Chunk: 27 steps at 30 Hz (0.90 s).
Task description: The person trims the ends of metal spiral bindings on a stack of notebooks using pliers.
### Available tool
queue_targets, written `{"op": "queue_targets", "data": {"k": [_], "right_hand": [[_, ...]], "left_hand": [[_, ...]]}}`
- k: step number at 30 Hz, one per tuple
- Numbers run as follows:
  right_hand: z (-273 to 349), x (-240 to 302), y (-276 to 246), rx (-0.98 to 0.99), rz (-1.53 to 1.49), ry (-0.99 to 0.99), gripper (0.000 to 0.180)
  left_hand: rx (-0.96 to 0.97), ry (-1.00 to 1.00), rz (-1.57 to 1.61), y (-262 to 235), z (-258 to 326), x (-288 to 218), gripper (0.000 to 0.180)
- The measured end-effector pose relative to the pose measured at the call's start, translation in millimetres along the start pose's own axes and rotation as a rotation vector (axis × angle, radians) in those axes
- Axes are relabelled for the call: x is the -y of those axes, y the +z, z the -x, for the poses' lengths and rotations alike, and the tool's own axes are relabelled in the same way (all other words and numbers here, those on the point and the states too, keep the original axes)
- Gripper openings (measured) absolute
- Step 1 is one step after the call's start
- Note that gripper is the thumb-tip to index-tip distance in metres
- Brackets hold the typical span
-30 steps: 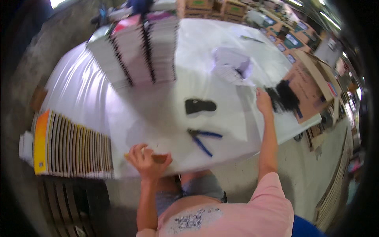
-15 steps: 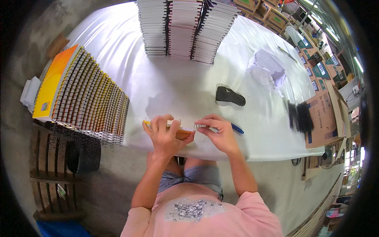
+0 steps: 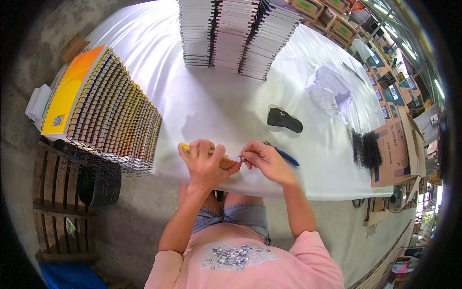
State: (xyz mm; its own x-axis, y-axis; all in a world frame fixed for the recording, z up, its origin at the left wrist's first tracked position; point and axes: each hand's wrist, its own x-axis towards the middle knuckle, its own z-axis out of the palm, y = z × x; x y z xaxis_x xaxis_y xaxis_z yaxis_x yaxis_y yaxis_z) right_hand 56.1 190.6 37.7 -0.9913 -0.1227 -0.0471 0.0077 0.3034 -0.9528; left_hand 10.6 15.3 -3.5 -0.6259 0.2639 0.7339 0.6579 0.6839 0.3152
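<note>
Book with yellow-and-orange cover (image 3: 226, 163): over the near edge of the white-sheeted worktop (image 3: 211, 111), left of that edge's middle; whether it touches cannot be told.
Handling: probably light, bendable in the pages, slick on the cover; best held across its thickness, clear of the right end.
Long axis: roughly along the near edge, right end slightly nearer the person.
Left hand (image 3: 204, 161): grip pressed around the book, thumb against fingers.
Right hand (image 3: 262, 161): fingertips pinching a small silvery piece (image 3: 241, 159) at the book's right end, too small to identify.
Blue-handled pliers (image 3: 285, 155): just beyond the right hand.
Flat black sole-shaped pad (image 3: 285, 120): farther in.
Yellow-covered wire-bound stack (image 3: 74, 103): at the left edge.
</note>
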Motion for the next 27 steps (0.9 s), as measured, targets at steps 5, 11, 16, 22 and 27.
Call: {"op": "queue_targets", "data": {"k": [5,11,16,22,27], "right_hand": [[0,19,-8,0.103,0.094,0.039,0.015],[5,23,0,-0.032,0.208,-0.008,0.012],[13,10,-12,-0.167,0.372,-0.219,0.017],[-9,24,-18,0.176,0.198,0.254,0.028],[-21,-29,-92,-0.528,0.966,-0.137,0.03]], "left_hand": [[0.019,0.022,-0.023,0,1,0,0.048],[0.148,0.024,-0.03,-2,-5,4,0.043],[0.145,0.039,-0.012,2,-4,4,0.043],[0.147,0.063,0.042,1,-3,10,0.041],[0.149,0.065,0.132,-3,-6,12,0.043]]}}
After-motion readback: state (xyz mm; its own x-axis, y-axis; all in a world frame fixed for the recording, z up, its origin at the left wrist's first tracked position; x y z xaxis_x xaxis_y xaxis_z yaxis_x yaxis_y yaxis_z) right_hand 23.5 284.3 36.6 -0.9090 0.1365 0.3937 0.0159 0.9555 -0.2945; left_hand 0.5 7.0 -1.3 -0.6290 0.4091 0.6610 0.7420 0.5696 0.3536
